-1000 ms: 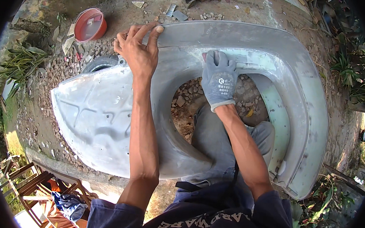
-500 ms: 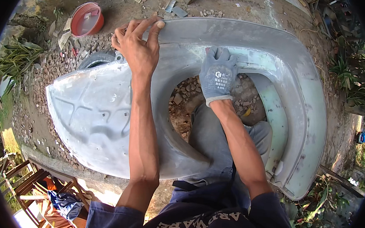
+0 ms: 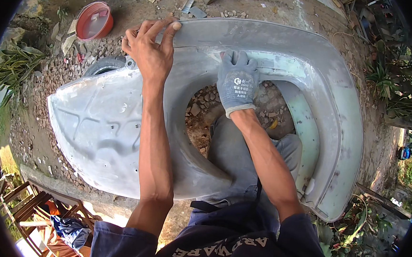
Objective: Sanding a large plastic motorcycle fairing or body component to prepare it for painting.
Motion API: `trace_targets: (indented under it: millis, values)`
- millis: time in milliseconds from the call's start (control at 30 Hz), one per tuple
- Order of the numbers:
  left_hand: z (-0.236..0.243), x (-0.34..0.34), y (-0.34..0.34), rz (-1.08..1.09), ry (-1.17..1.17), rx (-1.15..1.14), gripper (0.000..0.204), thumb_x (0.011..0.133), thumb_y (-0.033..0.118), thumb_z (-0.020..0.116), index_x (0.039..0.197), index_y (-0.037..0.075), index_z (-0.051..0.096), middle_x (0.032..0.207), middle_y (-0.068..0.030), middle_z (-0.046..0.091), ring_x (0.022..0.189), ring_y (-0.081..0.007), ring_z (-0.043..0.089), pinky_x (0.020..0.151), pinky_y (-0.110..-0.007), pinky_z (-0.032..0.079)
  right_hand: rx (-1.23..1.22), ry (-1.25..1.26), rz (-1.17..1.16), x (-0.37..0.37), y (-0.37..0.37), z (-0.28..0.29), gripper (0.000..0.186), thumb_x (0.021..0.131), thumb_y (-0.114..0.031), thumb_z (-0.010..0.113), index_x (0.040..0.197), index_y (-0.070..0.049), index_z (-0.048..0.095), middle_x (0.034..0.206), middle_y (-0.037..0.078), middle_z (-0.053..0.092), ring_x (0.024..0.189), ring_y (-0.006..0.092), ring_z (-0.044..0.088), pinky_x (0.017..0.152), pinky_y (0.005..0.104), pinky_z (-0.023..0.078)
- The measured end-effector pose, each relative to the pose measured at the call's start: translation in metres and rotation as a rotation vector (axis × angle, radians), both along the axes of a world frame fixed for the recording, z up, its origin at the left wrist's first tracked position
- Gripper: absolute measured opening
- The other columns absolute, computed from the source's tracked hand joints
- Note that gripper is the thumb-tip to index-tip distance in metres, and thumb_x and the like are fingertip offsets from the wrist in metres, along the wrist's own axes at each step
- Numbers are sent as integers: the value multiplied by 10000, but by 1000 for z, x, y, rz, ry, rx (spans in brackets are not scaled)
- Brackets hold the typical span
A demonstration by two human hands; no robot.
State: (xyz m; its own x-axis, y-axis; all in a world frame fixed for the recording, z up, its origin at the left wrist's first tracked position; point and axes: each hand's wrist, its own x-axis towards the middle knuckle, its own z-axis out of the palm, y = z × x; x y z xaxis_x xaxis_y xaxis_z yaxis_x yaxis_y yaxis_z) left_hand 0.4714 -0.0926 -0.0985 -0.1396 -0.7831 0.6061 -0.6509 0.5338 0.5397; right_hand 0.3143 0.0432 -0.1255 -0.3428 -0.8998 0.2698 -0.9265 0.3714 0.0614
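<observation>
A large vehicle fender (image 3: 105, 136), bare grey with pale green patches, lies across my lap and the ground in front of me. Its curved arch runs round to the right. My left hand (image 3: 152, 48), bare, is hooked over the far edge with bent fingers, thumb along the rim. In a grey work glove, my right hand (image 3: 238, 80) presses on the inner ledge above the arch opening. Its fingers are curled down against the surface. A small reddish bit shows by the fingertips; what lies under them is hidden.
A red bucket (image 3: 95, 21) with cloudy liquid stands at the far left. A tyre (image 3: 106, 67) pokes out behind the fender. Gravel covers the ground at left. A wooden chair (image 3: 28, 207) with cloths is at the lower left; plants (image 3: 386, 79) border the right.
My right hand has slid slightly left along the ledge. The whole view has shifted a little, so the fender appears further left. My left hand keeps its place on the edge.
</observation>
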Motion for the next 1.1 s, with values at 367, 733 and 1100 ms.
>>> trace_targets:
  millis: [367,733,1100]
  values:
    - [3,-10,1,-14,10,-22,233,962,436,811,1082,247,874,1011,71,766,1116,-232,556,1161,-469,261,-46,102,-36,7,-15,-6,188,1037,-202,627,1104,-27,630,1046,146,623,954,298,611,754,445,539]
    - [5,-14,-2,8,22,-47,235,950,433,825,1086,248,875,996,76,759,1098,-219,544,1155,-472,252,-73,114,-47,-7,-3,-7,217,1056,-231,619,1114,-24,652,1019,140,624,909,310,613,744,462,535]
    - [3,-17,-4,-5,51,-86,225,953,417,826,1099,255,876,988,89,743,1041,-212,520,1140,-455,258,-172,85,30,-51,22,-9,164,1029,-221,651,1124,-88,661,1090,109,639,923,337,617,791,504,526]
